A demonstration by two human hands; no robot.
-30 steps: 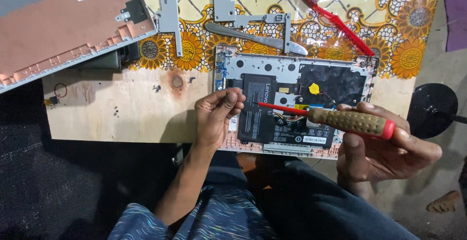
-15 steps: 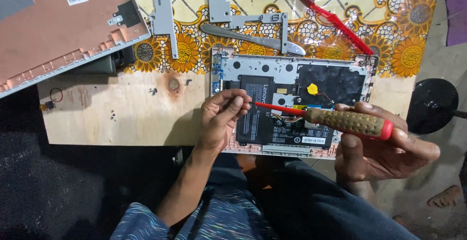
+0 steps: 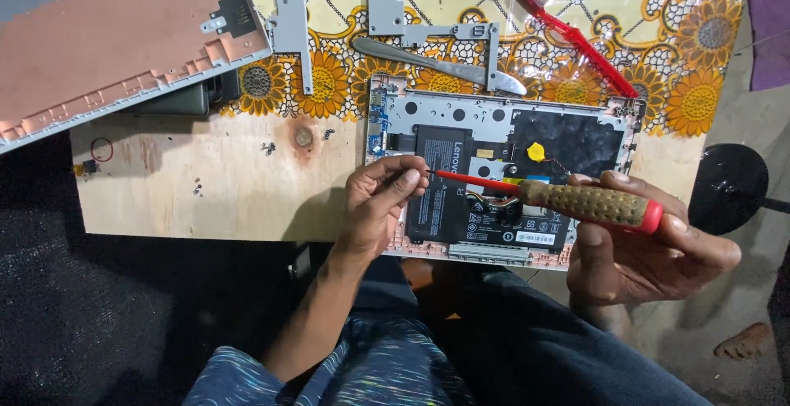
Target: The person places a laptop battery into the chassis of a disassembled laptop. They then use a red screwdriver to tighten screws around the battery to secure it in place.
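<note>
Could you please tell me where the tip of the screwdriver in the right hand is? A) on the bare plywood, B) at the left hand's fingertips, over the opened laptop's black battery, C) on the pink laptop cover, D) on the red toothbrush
B: the right hand holds the screwdriver level, its tip meeting the left hand at the fingertips above the black battery in the opened laptop.

Pink laptop lid cut off top-left — tiny screws indistinct.

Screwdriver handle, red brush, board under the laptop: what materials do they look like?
Screwdriver handle: speckled olive grip, probably rubber or textured plastic, with a glossy red plastic end cap. Red brush: smooth, shiny moulded plastic, pale bristles. Board: bare, unfinished plywood by its pale grain, knot and scuffs. Right hand holds the screwdriver; left hand pinches at its tip.
</note>
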